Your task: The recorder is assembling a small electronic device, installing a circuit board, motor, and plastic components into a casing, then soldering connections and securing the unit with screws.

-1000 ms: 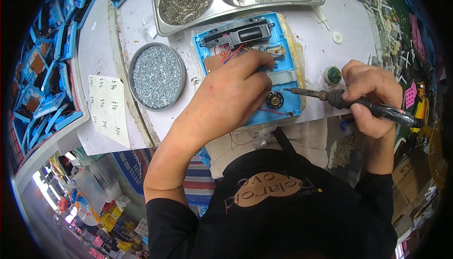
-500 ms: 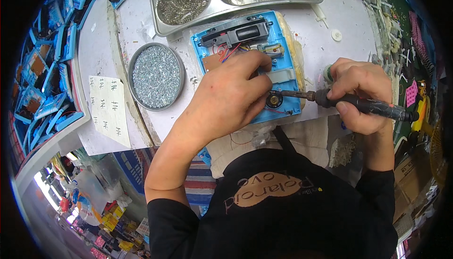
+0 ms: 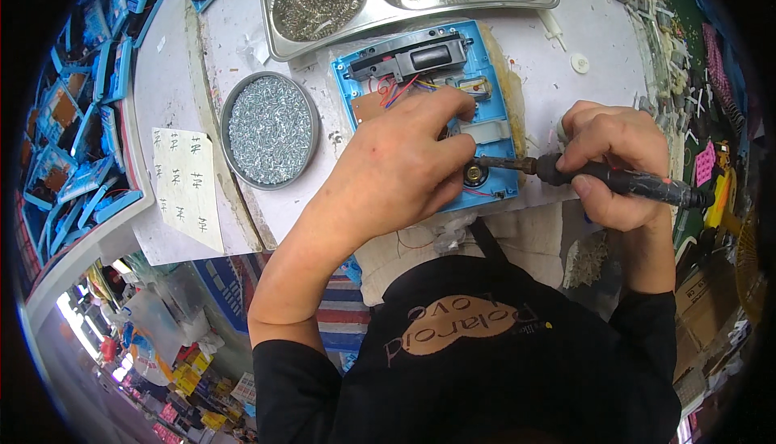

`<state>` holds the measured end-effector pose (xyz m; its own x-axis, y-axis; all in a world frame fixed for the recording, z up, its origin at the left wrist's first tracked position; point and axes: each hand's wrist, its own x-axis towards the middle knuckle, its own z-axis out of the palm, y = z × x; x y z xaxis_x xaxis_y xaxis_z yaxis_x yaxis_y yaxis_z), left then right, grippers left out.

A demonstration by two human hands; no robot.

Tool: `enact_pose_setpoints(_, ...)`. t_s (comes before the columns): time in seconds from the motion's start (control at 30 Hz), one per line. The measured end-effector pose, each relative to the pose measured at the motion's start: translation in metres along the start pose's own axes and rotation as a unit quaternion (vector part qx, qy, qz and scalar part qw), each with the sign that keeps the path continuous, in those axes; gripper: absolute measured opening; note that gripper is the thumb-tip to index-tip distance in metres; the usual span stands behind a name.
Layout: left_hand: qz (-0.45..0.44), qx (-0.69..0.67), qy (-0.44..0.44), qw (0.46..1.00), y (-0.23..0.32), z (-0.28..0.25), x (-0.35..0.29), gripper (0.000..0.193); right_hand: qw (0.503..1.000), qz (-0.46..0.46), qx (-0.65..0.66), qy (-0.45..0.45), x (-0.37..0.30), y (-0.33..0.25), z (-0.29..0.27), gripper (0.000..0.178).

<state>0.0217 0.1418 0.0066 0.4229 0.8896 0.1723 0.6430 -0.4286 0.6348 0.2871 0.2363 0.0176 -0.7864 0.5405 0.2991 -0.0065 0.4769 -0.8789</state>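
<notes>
A blue plastic casing lies open-side up on the table, with a black part, thin red and blue wires and a grey strip inside it. My left hand rests over its left part, fingers curled and pressed together; what they pinch, if anything, is hidden. My right hand grips the black handle of a soldering iron that points left. The iron's metal tip reaches the casing's near part, beside my left fingers and over a small round black part with a brass-coloured middle.
Left of the casing stands a round grey tray of small screws. Beyond the casing lies a steel compartment tray of springs. Paper, a white disc and piled blue casings lie around; small parts crowd the right edge.
My left hand has shifted slightly right, now covering part of the round black part. The casing and trays appear slightly displaced in the picture. The soldering iron stays almost in place.
</notes>
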Motion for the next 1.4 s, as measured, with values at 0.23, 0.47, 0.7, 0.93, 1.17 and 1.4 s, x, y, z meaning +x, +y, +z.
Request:
enact_pose_setpoints(0.23, -0.010, 0.014, -0.030, 0.999, 0.003, -0.001, 0.002, 0.024, 1.000, 0.014, -0.017, 0.000, 0.001, -0.003, 0.001, 0.019)
enact_pose_setpoints(0.47, -0.006, 0.018, -0.029, 0.999, 0.005, -0.001, 0.003, 0.025, 0.996, 0.078, 0.017, 0.026, 0.000, -0.014, -0.001, 0.016)
enact_pose_setpoints(0.7, -0.001, 0.019, -0.011, 1.000, 0.003, 0.002, 0.000, 0.023, 0.984, 0.090, 0.058, 0.144, -0.043, -0.027, -0.025, 0.023)
enact_pose_setpoints(0.93, 0.004, 0.038, -0.015, 0.999, 0.001, -0.001, -0.001, 0.021, 0.900, 0.143, 0.108, 0.397, -0.162, -0.032, -0.109, 0.032)
enact_pose_setpoints(1.17, 0.023, 0.053, 0.022, 0.998, 0.007, 0.001, -0.009, 0.024, 0.743, 0.085, -0.108, 0.655, -0.237, -0.078, -0.159, 0.008)
enact_pose_setpoints(1.4, 0.025, 0.033, 0.057, 0.998, 0.010, 0.004, -0.018, 0.033, 0.683, 0.089, -0.289, 0.665, -0.240, -0.086, -0.175, 0.006)
